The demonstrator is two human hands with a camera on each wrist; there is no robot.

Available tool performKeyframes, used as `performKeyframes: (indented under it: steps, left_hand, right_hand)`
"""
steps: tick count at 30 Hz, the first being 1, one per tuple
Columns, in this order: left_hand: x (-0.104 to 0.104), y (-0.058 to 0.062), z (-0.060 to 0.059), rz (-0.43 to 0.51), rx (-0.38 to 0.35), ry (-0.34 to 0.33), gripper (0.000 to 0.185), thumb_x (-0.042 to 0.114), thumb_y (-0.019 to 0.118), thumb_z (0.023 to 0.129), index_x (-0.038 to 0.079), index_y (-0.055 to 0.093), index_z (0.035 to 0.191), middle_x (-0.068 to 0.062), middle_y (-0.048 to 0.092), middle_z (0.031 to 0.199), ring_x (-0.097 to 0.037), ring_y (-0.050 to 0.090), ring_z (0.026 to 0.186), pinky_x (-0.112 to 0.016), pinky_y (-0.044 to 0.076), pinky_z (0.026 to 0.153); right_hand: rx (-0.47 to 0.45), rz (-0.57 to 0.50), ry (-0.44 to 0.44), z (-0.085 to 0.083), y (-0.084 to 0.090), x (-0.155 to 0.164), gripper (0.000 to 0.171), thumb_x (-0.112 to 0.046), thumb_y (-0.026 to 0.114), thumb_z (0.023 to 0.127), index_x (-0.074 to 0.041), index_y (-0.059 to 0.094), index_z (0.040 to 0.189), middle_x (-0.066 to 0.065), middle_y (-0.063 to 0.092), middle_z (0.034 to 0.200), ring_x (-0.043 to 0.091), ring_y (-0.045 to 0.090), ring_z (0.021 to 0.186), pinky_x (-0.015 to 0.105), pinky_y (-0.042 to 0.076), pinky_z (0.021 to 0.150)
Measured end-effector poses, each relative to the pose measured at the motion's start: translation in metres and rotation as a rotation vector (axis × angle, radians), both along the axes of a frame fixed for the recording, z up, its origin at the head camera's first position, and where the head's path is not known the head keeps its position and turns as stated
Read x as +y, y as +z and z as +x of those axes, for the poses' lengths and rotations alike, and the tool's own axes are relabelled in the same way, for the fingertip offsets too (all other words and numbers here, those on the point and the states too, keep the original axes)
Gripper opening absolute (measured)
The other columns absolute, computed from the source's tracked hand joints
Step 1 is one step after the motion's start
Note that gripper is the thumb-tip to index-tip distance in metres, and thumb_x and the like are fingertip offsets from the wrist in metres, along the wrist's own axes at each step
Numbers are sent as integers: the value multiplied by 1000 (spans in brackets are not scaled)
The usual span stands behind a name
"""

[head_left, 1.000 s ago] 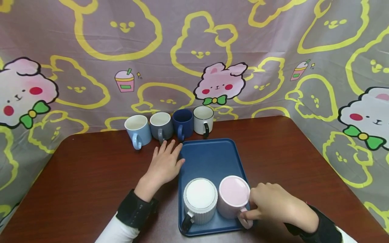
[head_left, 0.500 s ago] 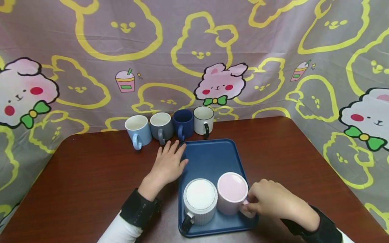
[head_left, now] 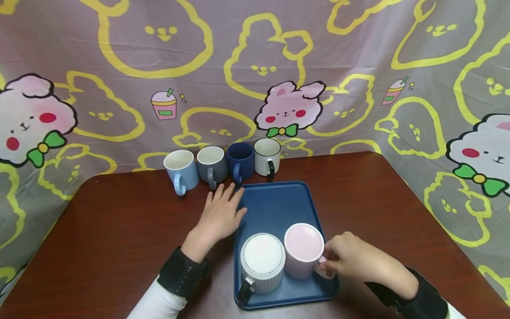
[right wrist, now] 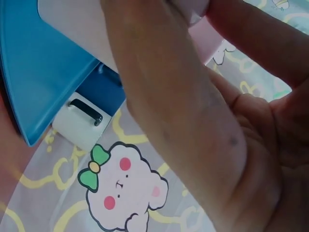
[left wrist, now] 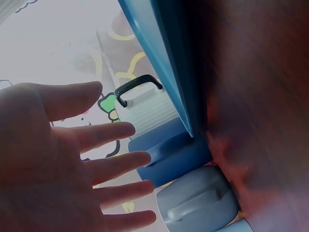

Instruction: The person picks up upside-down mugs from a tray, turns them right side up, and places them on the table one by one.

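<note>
Person, two arms in view. Left hand (head_left: 220, 215): bare, no rings or gloves. Right hand (head_left: 350, 259): bare likewise. Each wrist carries a broad black band (head_left: 180, 274) with a matte fabric look, the one on the right arm (head_left: 422, 303) partly cut off by the frame edge. White long sleeves (head_left: 153, 305) emerge behind both bands.

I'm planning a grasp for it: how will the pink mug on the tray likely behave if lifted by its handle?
The pink mug looks like glazed ceramic, so probably rigid, fairly heavy and breakable. The right hand pinches only its handle, so it may tilt away from that side. It sits close beside the ribbed white mug on the blue tray; a knock seems possible.
</note>
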State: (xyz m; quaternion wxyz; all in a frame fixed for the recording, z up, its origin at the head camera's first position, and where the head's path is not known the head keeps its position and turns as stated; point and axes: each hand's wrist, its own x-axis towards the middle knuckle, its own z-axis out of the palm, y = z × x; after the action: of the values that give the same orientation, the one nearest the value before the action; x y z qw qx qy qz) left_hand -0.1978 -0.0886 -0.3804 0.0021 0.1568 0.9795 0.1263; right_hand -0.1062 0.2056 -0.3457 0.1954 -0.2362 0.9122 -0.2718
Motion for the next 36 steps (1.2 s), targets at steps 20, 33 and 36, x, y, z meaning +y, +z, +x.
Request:
performKeyframes:
  steps: [20, 33, 36]
  left_hand:
    - [2, 0, -3, 5, -1, -2, 56, 35, 53, 96, 12, 39, 145, -18, 29, 153, -43, 18, 142, -63, 17, 111]
    - [4, 1, -5, 17, 3, 7, 56, 35, 54, 95, 12, 40, 144, -18, 30, 153, -42, 18, 142, -63, 16, 111]
    - [4, 2, -5, 11, 4, 4, 56, 35, 53, 96, 12, 39, 145, -18, 29, 153, -43, 18, 142, -63, 16, 111]
  right_hand:
    - [42, -53, -48, -8, 6, 4, 15, -22, 67, 88, -13, 69, 75, -9, 59, 61, 4, 48, 54, 20, 41, 47]
    - [-125, -189, -169, -26, 5, 19, 19, -20, 63, 91, -3, 69, 85, 2, 66, 68, 18, 65, 68, 32, 57, 63]
    - [-176, -244, -213, -33, 1, 23, 24, -19, 62, 92, 4, 68, 92, 6, 67, 72, 19, 67, 70, 35, 58, 65]
